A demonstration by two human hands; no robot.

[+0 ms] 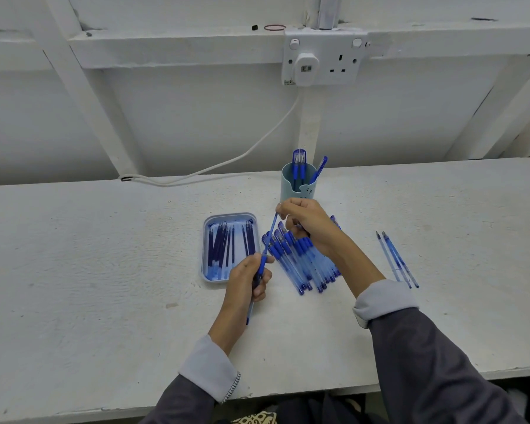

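The left hand [247, 278] grips a blue pen [262, 264] by its dark grip section, its fingers [259, 289] curled round the barrel, whose tail end sticks out below the palm toward the person. The pen slants up and away, and a thin blue refill [271, 231] stands out of its upper end. The right hand [306, 223] pinches the top of that refill between thumb and fingertip, with its other fingers [294, 223] curled in loosely. Just under and to the right of the right fingers lies a pile of blue capped pens [300, 264], fanned out on the white surface [104, 255]. Just left of the refill, beyond the left fingers, sits a pale blue tray [230, 216] holding loose dark refills [227, 243]. Directly behind the right fingers stands a light blue cup [291, 191] with a few pens [299, 163] upright in it; a small raised figure on its front is too small to make out. Well to the right of both hands lie three slim clear-blue pieces [397, 260] side by side. On the wall behind, a white double socket [343, 56] carries a white plug [306, 68] whose small label cannot be read, and its cable [257, 145] drops to the surface
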